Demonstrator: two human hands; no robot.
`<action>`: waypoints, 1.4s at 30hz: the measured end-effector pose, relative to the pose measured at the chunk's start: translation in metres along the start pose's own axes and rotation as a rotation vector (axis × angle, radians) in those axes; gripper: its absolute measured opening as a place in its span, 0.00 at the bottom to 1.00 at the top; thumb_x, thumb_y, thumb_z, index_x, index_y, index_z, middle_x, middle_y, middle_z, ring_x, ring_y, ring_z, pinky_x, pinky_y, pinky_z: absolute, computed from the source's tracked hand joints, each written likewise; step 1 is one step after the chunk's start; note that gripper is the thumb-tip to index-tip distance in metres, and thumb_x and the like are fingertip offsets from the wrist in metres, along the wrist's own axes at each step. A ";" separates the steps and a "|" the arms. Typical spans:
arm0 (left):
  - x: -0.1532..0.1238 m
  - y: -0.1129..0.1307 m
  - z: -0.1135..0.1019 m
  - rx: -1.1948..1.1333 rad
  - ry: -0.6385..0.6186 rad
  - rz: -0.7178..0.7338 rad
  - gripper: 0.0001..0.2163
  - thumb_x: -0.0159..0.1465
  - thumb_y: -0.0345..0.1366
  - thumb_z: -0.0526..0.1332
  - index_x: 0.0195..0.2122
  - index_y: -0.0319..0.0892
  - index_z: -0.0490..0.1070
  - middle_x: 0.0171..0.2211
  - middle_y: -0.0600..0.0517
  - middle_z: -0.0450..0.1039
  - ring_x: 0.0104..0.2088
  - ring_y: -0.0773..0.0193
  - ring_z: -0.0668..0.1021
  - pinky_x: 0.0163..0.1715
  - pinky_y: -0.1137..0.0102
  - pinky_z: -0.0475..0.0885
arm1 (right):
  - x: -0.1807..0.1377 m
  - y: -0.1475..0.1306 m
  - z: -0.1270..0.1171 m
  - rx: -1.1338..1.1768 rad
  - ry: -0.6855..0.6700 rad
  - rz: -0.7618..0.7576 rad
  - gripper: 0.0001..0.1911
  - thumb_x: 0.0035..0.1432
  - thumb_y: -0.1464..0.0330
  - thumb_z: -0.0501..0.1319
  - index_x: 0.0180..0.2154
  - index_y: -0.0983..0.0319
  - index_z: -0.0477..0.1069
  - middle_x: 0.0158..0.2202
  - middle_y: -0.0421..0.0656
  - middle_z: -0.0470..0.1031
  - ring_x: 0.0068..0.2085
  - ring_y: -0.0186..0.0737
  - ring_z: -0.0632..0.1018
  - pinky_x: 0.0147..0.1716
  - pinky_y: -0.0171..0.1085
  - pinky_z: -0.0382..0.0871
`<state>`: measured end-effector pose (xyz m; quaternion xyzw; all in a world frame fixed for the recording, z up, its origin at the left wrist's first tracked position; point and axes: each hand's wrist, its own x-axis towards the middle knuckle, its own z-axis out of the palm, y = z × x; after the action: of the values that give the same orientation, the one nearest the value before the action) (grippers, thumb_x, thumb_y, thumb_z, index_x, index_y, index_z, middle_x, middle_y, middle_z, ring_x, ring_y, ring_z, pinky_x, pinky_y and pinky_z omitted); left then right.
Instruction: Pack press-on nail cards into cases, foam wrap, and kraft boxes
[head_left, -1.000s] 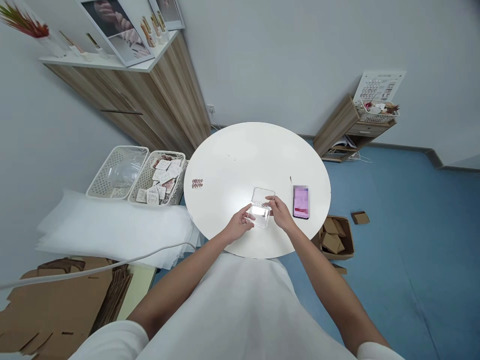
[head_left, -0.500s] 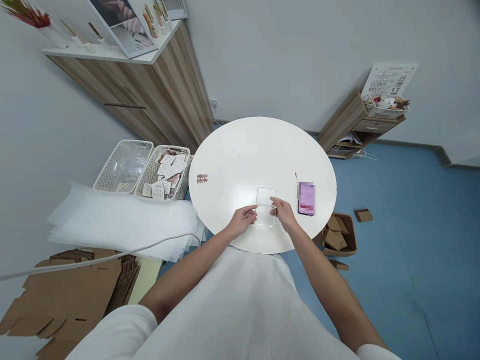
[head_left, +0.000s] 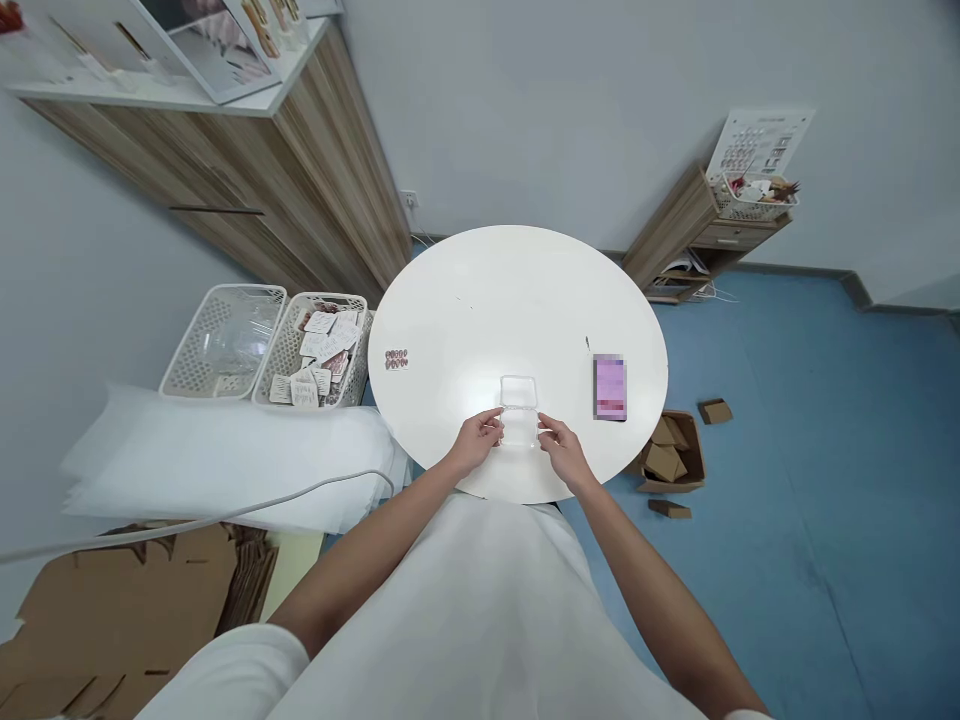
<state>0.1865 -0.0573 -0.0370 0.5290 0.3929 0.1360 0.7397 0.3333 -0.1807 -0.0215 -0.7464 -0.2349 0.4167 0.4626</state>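
Observation:
A small clear plastic hinged box (head_left: 518, 408) lies opened flat on the round white table (head_left: 517, 300), near its front edge. My left hand (head_left: 478, 441) pinches the box's left side. My right hand (head_left: 559, 447) pinches its right side. Both hands have their fingers curled on the near half of the box. A small strip of dark red press-on nails (head_left: 395, 359) lies on the table at the left. A phone (head_left: 609, 387) lies face up on the table to the right of my hands.
Two white baskets stand left of the table, one (head_left: 223, 342) with clear boxes, one (head_left: 319, 350) with nail cards. White foam sheets (head_left: 217, 460) and flat cardboard (head_left: 112, 610) lie at the left. A cardboard box (head_left: 671, 462) sits on the blue floor at the right.
The box lid has swung back and now lies flat on the table. My hands have shifted slightly toward me, both still on the box.

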 end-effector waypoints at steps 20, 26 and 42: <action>0.043 -0.033 0.030 0.420 0.258 -0.030 0.16 0.55 0.29 0.57 0.46 0.41 0.68 0.40 0.48 0.70 0.37 0.66 0.73 0.42 0.68 0.68 | 0.044 0.027 -0.012 -0.156 -0.080 0.078 0.29 0.44 0.70 0.53 0.52 0.57 0.63 0.45 0.43 0.65 0.40 0.36 0.70 0.41 0.37 0.66; 0.049 -0.037 0.038 0.558 0.257 -0.041 0.16 0.56 0.29 0.55 0.46 0.41 0.68 0.36 0.50 0.69 0.36 0.65 0.72 0.41 0.68 0.67 | 0.060 0.044 -0.014 -0.151 -0.148 0.094 0.27 0.43 0.70 0.54 0.49 0.58 0.64 0.43 0.43 0.64 0.40 0.37 0.70 0.41 0.38 0.67; 0.045 -0.045 0.039 0.371 0.345 -0.132 0.22 0.56 0.27 0.55 0.53 0.40 0.62 0.46 0.45 0.69 0.43 0.64 0.72 0.46 0.67 0.66 | 0.062 0.047 -0.015 -0.121 -0.251 0.075 0.33 0.43 0.71 0.53 0.55 0.57 0.57 0.48 0.44 0.63 0.47 0.40 0.69 0.45 0.40 0.66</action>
<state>0.2342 -0.0739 -0.0912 0.5976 0.5653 0.1012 0.5595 0.3783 -0.1642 -0.0851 -0.7231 -0.2877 0.5088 0.3681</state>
